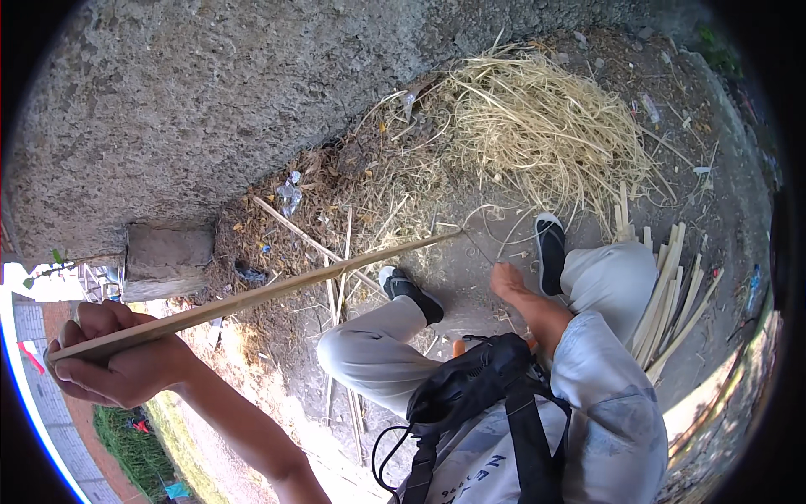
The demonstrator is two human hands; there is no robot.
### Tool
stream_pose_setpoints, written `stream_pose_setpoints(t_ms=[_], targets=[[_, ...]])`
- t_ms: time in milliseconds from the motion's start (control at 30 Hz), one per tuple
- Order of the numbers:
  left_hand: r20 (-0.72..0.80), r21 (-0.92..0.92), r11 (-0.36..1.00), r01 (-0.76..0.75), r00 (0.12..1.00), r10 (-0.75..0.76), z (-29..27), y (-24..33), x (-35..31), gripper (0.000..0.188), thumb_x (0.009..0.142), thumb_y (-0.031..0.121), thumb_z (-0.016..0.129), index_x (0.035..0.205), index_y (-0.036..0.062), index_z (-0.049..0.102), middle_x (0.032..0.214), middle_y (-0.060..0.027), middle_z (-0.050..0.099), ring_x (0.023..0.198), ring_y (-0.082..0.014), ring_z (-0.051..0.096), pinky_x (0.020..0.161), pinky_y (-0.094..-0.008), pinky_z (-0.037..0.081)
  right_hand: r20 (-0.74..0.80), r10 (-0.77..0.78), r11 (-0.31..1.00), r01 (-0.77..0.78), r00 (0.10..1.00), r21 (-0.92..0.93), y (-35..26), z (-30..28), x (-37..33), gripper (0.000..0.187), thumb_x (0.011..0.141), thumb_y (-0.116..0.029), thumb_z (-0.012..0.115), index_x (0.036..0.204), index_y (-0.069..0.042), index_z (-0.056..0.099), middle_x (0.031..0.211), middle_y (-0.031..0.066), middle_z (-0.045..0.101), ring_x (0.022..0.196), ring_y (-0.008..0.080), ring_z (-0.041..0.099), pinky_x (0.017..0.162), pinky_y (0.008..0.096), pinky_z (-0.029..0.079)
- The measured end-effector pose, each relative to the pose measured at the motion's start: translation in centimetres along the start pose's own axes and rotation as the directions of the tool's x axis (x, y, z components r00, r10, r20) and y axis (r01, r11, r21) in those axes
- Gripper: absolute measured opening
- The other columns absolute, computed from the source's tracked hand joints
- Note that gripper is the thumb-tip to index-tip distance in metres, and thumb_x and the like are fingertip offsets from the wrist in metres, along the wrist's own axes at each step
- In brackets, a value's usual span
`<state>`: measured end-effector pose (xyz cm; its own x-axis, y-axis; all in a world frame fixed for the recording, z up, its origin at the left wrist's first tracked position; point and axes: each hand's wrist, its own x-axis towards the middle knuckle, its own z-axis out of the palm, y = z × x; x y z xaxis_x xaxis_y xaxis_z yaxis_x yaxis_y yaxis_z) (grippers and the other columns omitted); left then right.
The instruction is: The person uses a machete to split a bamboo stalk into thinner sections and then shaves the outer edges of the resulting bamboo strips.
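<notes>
A long, pale bamboo strip (277, 288) slants across the view, its near end high at the left and its far end low in the middle. My left hand (117, 353) is closed round the near end, thumb and fingers wrapped over it. Low between my feet, my right hand (506, 281) is closed on a thin, dark, blade-like tool (478, 249), which meets the strip's far end. The grip hides the tool's handle. Thin curled shavings (495, 214) lie just beyond that hand.
A big heap of pale shavings (546, 118) lies ahead, against a rough concrete wall (218, 101). Several split bamboo strips (663, 294) lie right of my right leg, others (336, 294) by my left foot. A black bag (478, 378) hangs at my front, an orange object (458, 347) beside it.
</notes>
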<state>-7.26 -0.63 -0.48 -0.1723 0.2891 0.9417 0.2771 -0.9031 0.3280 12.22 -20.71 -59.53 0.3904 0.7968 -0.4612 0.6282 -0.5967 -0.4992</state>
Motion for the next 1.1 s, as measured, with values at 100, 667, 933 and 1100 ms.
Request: stream_pose_setpoints(t_ms=[100,667,933,1100], targets=[[0.036,0.045,0.999,0.004,0.999,-0.006,0.1,-0.1,-0.2,0.04,0.107,0.041,0.034,0.102,0.0024,0.044,0.061,-0.0021,0.029,0.045,-0.0122,0.027,0.035,-0.0241,0.024,-0.068,0.022,0.996,-0.016,0.997,0.087,-1.9,1.0,-0.4,0.024,0.093,-0.017,0.055,0.09,0.002,0.07,0.088,0.0272,0.071,0.084,0.0439,0.071,0.074,0.0529,0.057],[-0.001,-0.014,1.0,0.003,1.0,-0.003,-0.2,-0.5,-0.1,0.037,0.108,0.038,0.034,0.102,0.0015,0.041,0.061,-0.0033,0.032,0.046,-0.0104,0.03,0.033,-0.022,0.023,0.003,0.109,0.991,-0.109,0.994,0.079,-1.8,0.4,-1.2,0.023,0.089,-0.017,0.059,0.097,-0.001,0.074,0.096,0.0254,0.072,0.093,0.0429,0.071,0.081,0.0502,0.058],[-0.051,-0.025,0.999,-0.026,0.998,0.025,-0.1,-0.4,-0.4,0.037,0.108,0.036,0.037,0.101,0.0001,0.042,0.062,-0.0042,0.033,0.044,-0.0115,0.031,0.032,-0.0232,0.025,0.14,0.144,0.989,-0.146,0.98,0.005,1.8,0.4,0.7,0.023,0.087,-0.011,0.057,0.098,-0.001,0.074,0.101,0.0266,0.072,0.098,0.0429,0.07,0.084,0.0495,0.058],[-0.053,-0.13,0.99,0.06,0.996,-0.067,-1.2,-0.6,-0.3,0.037,0.106,0.037,0.041,0.102,-0.0001,0.042,0.065,-0.0061,0.036,0.045,-0.0114,0.032,0.033,-0.0235,0.025,0.119,0.267,0.953,-0.28,0.956,0.113,0.7,1.4,0.1,0.026,0.087,-0.017,0.058,0.101,-0.002,0.075,0.111,0.029,0.068,0.107,0.0427,0.067,0.091,0.0484,0.056]])
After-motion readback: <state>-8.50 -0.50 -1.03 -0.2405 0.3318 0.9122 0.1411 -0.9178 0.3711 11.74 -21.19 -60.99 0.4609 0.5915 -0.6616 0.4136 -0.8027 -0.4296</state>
